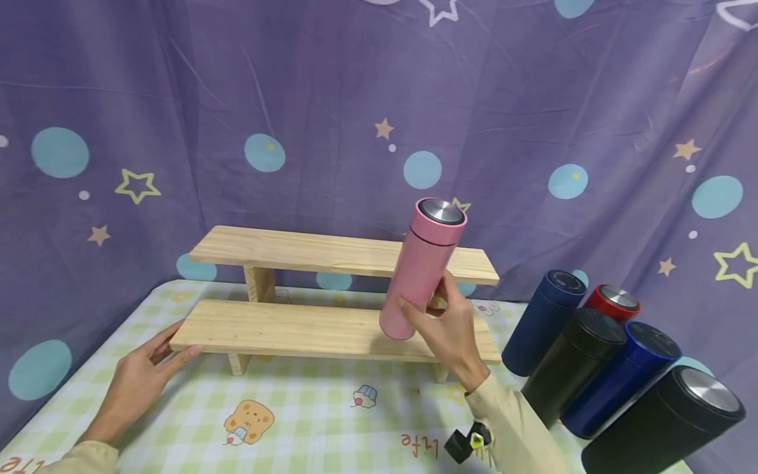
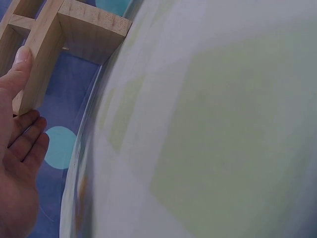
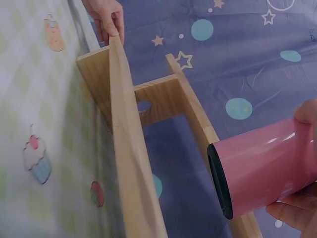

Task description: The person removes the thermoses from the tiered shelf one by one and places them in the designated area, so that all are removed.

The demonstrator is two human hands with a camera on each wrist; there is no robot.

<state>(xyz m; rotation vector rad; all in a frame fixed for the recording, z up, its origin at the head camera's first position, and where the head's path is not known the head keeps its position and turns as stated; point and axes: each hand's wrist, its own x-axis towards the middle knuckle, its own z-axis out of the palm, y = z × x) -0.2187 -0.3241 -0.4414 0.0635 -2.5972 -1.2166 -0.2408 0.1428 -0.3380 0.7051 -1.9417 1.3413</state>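
A pink thermos bottle (image 1: 422, 270) with a steel-topped lid is tilted to the right in the grip of my right hand (image 1: 444, 322). Thumb and fingers wrap its lower half, and its dark base (image 3: 220, 181) shows in the right wrist view, raised off the lower board. Behind and below it stands a two-tier wooden shelf (image 1: 284, 326), its upper board (image 1: 308, 250) set farther back. My left hand (image 1: 139, 375) holds the left end of the lower board, thumb at the front edge and fingers around the end. The left wrist view shows this thumb (image 2: 20, 67) against the wood.
To the right of the shelf several more bottles stand close together: a navy one (image 1: 541, 322), a red one (image 1: 612, 301), a shiny blue one (image 1: 618, 382) and black ones, the nearest (image 1: 660, 421) at front. A checked cloth (image 1: 308, 408) covers the table; a purple curtain (image 1: 331, 79) hangs behind.
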